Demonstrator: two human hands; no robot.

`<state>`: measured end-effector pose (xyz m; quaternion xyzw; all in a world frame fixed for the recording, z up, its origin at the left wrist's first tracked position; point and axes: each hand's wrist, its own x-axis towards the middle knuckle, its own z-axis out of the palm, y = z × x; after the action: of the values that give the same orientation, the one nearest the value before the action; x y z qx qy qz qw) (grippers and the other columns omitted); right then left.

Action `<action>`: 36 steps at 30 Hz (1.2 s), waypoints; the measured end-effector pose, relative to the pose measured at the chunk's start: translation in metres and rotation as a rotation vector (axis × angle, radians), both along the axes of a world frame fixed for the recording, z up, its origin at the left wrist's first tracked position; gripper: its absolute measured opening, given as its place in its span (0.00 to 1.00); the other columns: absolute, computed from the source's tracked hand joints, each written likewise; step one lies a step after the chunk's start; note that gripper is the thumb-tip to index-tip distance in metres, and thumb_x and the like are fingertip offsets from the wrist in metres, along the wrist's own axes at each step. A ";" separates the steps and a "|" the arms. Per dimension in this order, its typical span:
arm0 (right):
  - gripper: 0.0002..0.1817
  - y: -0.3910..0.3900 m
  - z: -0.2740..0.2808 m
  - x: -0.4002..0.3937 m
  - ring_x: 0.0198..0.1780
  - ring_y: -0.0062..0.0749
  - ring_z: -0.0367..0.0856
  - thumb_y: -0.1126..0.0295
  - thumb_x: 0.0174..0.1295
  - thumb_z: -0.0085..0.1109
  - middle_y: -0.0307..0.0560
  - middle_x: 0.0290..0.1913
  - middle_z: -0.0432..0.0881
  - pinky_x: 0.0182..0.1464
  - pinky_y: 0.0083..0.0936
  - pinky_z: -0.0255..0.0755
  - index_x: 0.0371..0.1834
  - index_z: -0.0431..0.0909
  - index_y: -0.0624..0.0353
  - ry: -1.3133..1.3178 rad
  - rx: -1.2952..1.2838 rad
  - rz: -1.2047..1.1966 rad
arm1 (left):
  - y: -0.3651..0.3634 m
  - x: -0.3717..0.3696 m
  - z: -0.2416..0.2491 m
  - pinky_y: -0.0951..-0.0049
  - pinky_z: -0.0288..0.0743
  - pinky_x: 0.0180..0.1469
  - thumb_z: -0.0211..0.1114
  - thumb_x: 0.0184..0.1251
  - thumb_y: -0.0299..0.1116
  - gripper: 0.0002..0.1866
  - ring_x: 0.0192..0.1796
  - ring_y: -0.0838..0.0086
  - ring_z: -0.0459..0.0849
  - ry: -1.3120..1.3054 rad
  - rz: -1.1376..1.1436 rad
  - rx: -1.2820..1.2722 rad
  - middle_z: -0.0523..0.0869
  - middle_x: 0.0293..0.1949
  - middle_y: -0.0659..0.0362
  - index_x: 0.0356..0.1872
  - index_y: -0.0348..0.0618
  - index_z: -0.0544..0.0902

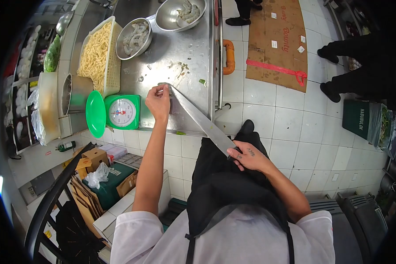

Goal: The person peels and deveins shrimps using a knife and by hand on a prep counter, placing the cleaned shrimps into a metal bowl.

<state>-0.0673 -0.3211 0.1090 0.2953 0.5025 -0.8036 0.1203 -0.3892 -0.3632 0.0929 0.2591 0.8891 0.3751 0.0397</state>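
A long knife [202, 120] is in my right hand [250, 155], whose fingers are wrapped round its black handle. The blade runs up and left over the edge of the steel table [132, 79], its tip beside my left hand [159, 102]. My left hand is closed above the table, fingers pinched near a small dark green piece [163, 83]; whether it grips the piece or the blade tip is unclear. Green scraps [202, 82] and wet bits lie on the steel. Left of my left hand stands a green scale [122, 112] with a green pan [95, 114].
Bowls of shrimp [134, 38] [180, 15] and a basket of noodles [100, 57] stand on the table. A metal pot [77, 93] is at the left. An orange handle [229, 57] juts from the table's right side. Flattened cardboard [277, 42] and two people's legs [347, 68] are beyond.
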 end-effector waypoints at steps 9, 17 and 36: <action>0.17 -0.002 0.016 0.008 0.18 0.18 0.68 0.57 0.72 0.46 0.37 0.21 0.68 0.23 0.20 0.66 0.41 0.71 0.63 -0.035 0.044 0.055 | -0.001 0.001 -0.018 0.77 0.76 0.33 0.69 0.60 0.32 0.10 0.26 0.78 0.83 0.098 0.057 0.072 0.86 0.25 0.56 0.31 0.32 0.85; 0.17 -0.001 0.024 0.010 0.16 0.19 0.70 0.57 0.72 0.47 0.38 0.19 0.70 0.22 0.21 0.67 0.39 0.71 0.64 -0.058 0.120 0.061 | -0.001 0.003 -0.011 0.78 0.76 0.31 0.69 0.60 0.32 0.10 0.25 0.78 0.83 0.024 0.086 0.040 0.86 0.24 0.55 0.31 0.31 0.85; 0.17 -0.001 0.039 0.007 0.16 0.44 0.76 0.59 0.69 0.52 0.57 0.16 0.75 0.23 0.36 0.66 0.35 0.68 0.65 -0.071 0.297 0.027 | -0.002 0.008 -0.005 0.77 0.77 0.34 0.68 0.61 0.31 0.10 0.28 0.78 0.83 -0.008 0.059 0.086 0.87 0.26 0.54 0.32 0.31 0.84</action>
<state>-0.0607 -0.3225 0.1480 0.3312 0.6152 -0.7078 0.1039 -0.3812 -0.3649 0.0884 0.2329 0.8793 0.4150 0.0211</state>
